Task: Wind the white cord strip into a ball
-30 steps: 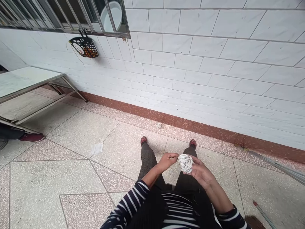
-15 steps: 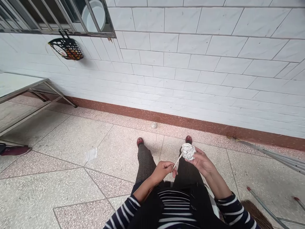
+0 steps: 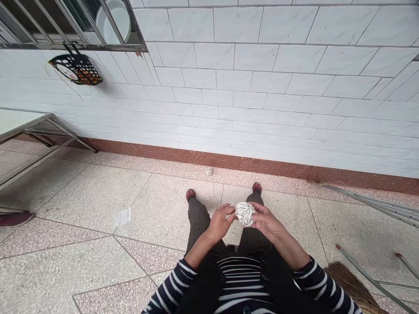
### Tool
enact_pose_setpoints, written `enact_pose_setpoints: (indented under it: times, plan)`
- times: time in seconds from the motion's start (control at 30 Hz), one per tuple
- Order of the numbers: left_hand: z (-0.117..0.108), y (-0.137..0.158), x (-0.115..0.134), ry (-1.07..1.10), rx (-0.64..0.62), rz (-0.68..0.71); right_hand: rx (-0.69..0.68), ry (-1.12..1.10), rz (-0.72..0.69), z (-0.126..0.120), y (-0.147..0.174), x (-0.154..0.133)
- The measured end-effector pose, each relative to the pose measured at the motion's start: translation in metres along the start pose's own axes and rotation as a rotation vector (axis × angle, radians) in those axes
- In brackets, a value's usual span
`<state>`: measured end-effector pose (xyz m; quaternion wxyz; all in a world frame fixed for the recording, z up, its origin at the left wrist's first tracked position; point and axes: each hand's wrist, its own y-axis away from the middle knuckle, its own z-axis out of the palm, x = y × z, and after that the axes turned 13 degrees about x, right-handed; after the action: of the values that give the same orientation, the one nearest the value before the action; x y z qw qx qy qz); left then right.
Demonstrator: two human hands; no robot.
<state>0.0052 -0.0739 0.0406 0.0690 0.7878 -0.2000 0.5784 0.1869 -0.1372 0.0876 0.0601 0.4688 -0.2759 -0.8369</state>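
My right hand (image 3: 267, 223) holds a ball of white twisted cord (image 3: 244, 213) in front of my knees, its fingers around the ball's right side. My left hand (image 3: 221, 222) is closed at the ball's left edge, thumb and fingertips pinched together against the cord. The strand between that pinch and the ball is mostly hidden by the fingers. By the wall's foot, between my shoes, lies a small round coil of pale string (image 3: 209, 171). A thin line trails from it across the floor toward my hands.
A metal-framed table (image 3: 24, 124) stands at left, near another person's shoe (image 3: 15, 219). A black basket (image 3: 77, 69) hangs from the window bars. White paper (image 3: 123, 217) lies on the floor. At right are metal poles (image 3: 376, 203), a broom (image 3: 352, 285) and a metal frame (image 3: 363, 270).
My left hand has moved up and right, from the stretched strand to the ball's edge. The ball and my right hand have shifted slightly left. The whole view has shifted a little.
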Motion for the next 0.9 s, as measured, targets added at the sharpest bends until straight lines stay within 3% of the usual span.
enact_pose_setpoints:
  times: [0.1, 0.3, 0.47, 0.67, 0.77, 0.9]
  plan:
    - [0.002, 0.002, -0.002, -0.06, -0.013, 0.018, 0.001, -0.03, 0.006, -0.001, 0.0, 0.002]
    - [0.005, 0.003, -0.011, -0.053, 0.053, -0.089, -0.015, -0.066, -0.008, 0.003, 0.0, -0.001]
    - [0.007, 0.001, -0.015, -0.07, -0.078, -0.043, 0.027, -0.099, -0.039, 0.001, -0.011, -0.019]
    - [-0.007, -0.045, -0.019, -0.32, -0.026, 0.124, -0.009, -0.057, -0.056, -0.001, -0.01, -0.034]
    - [-0.019, -0.066, -0.031, -0.315, -0.027, 0.118, 0.007, -0.081, -0.073, -0.005, -0.003, -0.041]
    - [-0.026, -0.069, -0.052, -0.269, -0.081, 0.042, 0.117, -0.119, -0.17, -0.017, 0.002, -0.06]
